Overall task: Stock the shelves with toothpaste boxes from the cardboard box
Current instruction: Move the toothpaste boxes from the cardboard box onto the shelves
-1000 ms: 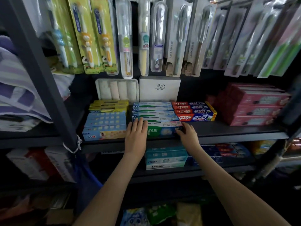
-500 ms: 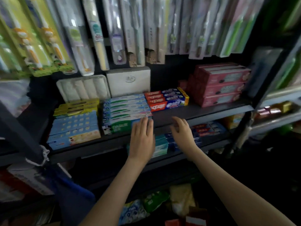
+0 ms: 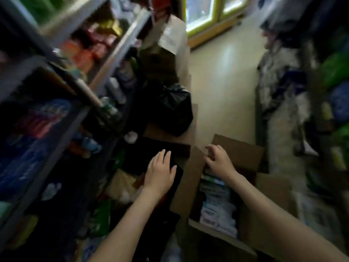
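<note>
Toothpaste boxes (image 3: 217,207): packed in rows inside the cardboard box (image 3: 188,188), at 5 o'clock in the view; pale, print blurred past reading.
Cardboard box: on the floor (image 3: 222,82), mouth open, flaps standing up on its far and left sides.
Right hand (image 3: 220,161): over the far end of the box's mouth, palm down, fingers (image 3: 211,148) half bent and apart, nothing seen held; contact with the packs beneath impossible to tell.
Left hand (image 3: 160,173): at 9 o'clock of the box, just beside its left flap, palm down over a dark patch, fingers straight and slightly spread, holding nothing.
Shelves (image 3: 117,40): along 9 to 11 o'clock, crowded with blurred coloured goods.
Black bag (image 3: 173,108): knotted, at 12 o'clock of the left hand, resting on a brown carton (image 3: 156,132).
Floor: pale aisle running toward 12 o'clock.
Window frame (image 3: 213,21): yellow-green, bright, at 1 o'clock.
</note>
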